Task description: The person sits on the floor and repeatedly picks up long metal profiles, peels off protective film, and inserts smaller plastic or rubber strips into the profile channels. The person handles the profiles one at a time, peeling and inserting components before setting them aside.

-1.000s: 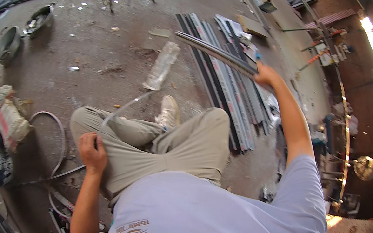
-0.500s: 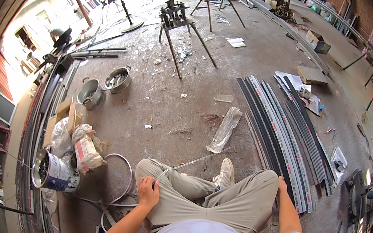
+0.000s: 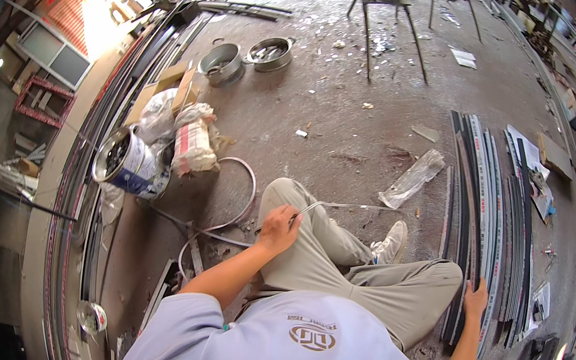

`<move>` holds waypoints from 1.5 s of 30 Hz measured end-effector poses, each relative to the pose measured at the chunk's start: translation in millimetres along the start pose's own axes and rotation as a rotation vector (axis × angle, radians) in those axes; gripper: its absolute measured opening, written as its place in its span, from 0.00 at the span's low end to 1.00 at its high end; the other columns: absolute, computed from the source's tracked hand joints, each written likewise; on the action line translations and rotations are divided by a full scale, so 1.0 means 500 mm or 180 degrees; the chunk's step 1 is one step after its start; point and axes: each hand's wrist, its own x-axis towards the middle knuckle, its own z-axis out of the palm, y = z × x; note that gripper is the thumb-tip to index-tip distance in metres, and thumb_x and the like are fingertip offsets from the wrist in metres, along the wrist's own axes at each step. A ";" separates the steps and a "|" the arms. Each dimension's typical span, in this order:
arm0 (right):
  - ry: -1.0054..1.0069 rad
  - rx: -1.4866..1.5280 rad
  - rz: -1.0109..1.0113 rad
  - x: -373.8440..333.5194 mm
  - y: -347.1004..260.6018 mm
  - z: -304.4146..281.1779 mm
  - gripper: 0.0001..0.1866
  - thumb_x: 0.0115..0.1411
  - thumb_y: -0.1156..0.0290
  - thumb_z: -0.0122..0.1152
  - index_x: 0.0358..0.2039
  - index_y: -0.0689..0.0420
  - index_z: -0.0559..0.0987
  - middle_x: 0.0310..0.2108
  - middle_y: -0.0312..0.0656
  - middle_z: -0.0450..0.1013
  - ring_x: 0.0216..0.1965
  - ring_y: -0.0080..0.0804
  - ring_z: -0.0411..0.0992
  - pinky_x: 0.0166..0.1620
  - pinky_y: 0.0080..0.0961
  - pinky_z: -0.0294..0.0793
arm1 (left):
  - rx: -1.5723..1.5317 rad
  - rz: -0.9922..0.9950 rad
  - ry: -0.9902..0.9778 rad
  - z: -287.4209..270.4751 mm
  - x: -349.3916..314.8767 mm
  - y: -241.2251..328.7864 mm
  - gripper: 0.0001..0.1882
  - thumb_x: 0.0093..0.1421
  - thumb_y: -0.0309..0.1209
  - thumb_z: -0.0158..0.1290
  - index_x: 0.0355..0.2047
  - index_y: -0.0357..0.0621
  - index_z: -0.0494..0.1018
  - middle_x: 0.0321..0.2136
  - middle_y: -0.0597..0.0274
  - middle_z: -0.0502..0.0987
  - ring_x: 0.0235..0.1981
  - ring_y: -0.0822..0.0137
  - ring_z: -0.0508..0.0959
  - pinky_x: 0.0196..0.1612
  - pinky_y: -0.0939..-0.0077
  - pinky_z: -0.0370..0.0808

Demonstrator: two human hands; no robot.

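My left hand (image 3: 281, 229) rests on my left knee, fingers closed around a thin, pale flexible strip (image 3: 345, 205). The strip crosses my leg toward the right and, on the other side of the hand, runs back to a loose coil (image 3: 251, 178) on the floor. To the right of my right knee, my right hand (image 3: 475, 298) has its fingers curled on a long dark profile strip (image 3: 468, 204) at the near end of the bundle. Pale profiles with printed film (image 3: 486, 201) lie right beside that strip.
A clear plastic wrapper (image 3: 414, 179) lies ahead of my foot. Left of me are a bucket of dark parts (image 3: 144, 174) and a wrapped bundle (image 3: 194, 148). Two metal pots (image 3: 221, 65) stand farther off, and a legged press stand (image 3: 384, 2) at the back. Long profiles line the left side.
My view has turned left and my body has leaned. My right hand has moved from beside my knee onto the dark profile strip. My left hand still holds the pale strip.
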 end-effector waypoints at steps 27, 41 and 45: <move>-0.1382 0.0171 -0.2730 -0.170 -0.964 -0.122 0.39 0.49 0.62 0.79 0.62 0.59 0.74 0.45 0.52 0.76 0.48 0.54 0.75 0.54 0.44 0.74 | -0.5394 -0.3075 -0.0437 -0.038 0.042 -0.028 0.18 0.70 0.51 0.57 0.36 0.51 0.71 0.26 0.74 0.67 0.21 0.80 0.61 0.21 0.81 0.53; -0.1062 -0.0534 -0.4063 -0.228 -1.068 -0.154 0.39 0.48 0.71 0.76 0.63 0.59 0.74 0.48 0.46 0.73 0.47 0.45 0.73 0.49 0.39 0.73 | -0.5765 -0.3599 -0.0148 -0.022 0.030 0.007 0.26 0.60 0.60 0.62 0.26 0.53 0.70 0.20 0.71 0.71 0.17 0.79 0.64 0.16 0.80 0.54; -0.1984 0.0126 -0.3600 -0.243 -1.107 -0.222 0.36 0.54 0.66 0.75 0.64 0.56 0.75 0.50 0.50 0.75 0.50 0.49 0.76 0.54 0.41 0.76 | -0.5964 -0.3811 0.0001 -0.019 0.004 -0.034 0.21 0.57 0.56 0.59 0.26 0.53 0.73 0.20 0.67 0.76 0.13 0.76 0.66 0.16 0.77 0.57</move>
